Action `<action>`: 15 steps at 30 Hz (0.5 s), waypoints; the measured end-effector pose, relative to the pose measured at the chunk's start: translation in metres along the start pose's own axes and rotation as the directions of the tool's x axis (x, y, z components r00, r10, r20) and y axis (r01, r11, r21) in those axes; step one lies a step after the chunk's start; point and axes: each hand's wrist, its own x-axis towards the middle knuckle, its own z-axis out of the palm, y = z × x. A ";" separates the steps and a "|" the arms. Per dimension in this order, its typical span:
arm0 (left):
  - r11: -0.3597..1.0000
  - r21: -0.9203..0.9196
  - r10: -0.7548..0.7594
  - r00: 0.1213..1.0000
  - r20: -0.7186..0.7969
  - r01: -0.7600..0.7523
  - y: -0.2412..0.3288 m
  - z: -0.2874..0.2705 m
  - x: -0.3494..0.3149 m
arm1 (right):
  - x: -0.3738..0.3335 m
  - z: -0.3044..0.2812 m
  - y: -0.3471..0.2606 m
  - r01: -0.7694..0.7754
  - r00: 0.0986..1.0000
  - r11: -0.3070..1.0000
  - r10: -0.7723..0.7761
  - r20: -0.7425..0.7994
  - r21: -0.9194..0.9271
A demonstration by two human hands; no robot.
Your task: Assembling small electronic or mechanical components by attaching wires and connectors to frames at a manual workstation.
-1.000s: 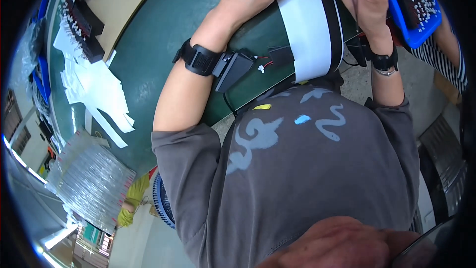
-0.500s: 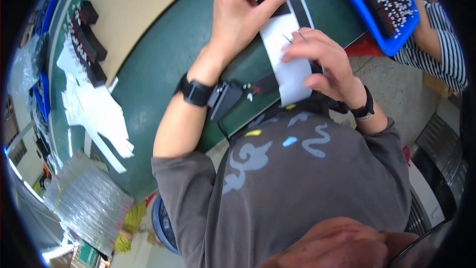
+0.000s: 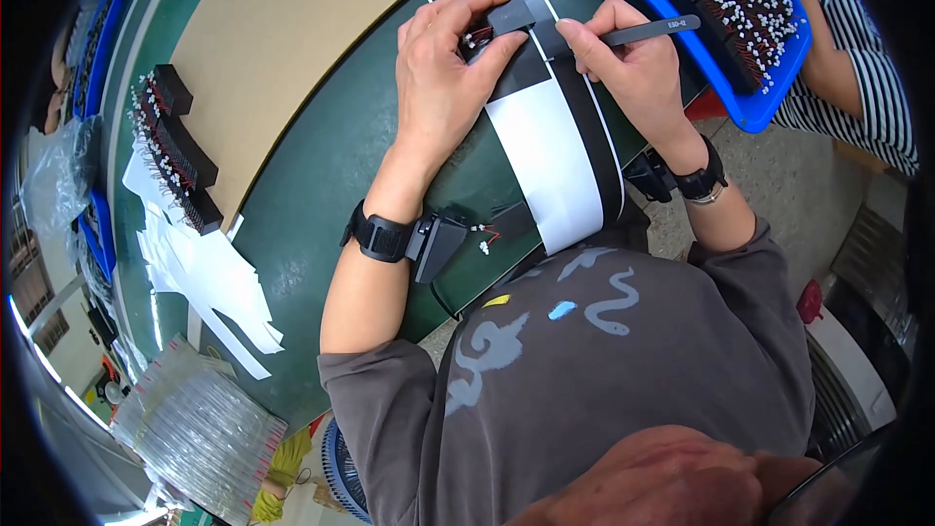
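Note:
My left hand is closed round a small black block with red wires at its near-left side, between thumb and fingertips. Just right of it, my right hand pinches dark tweezers, whose tips reach down to the black strip sheet beside the block. Beneath both hands lies a long sheet with black pieces; its bare white backing curves over the table's near edge toward my body. A similar black piece with red wires and white connectors lies by my left wrist.
At the upper right stands a blue tray of wired black blocks, beside a person in a striped sleeve. On the left are a brown board, a row of wired black blocks, white paper scraps and a clear plastic bundle.
My right hand has moved away from me, bringing the tweezers from over the white backing to beside the block. The block has come into fuller view in my left hand.

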 end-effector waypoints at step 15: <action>1.000 0.023 -0.014 1.000 0.005 0.014 0.000 -0.001 -0.001 | -0.001 -0.003 0.010 0.262 0.964 0.962 -0.265 0.024 0.074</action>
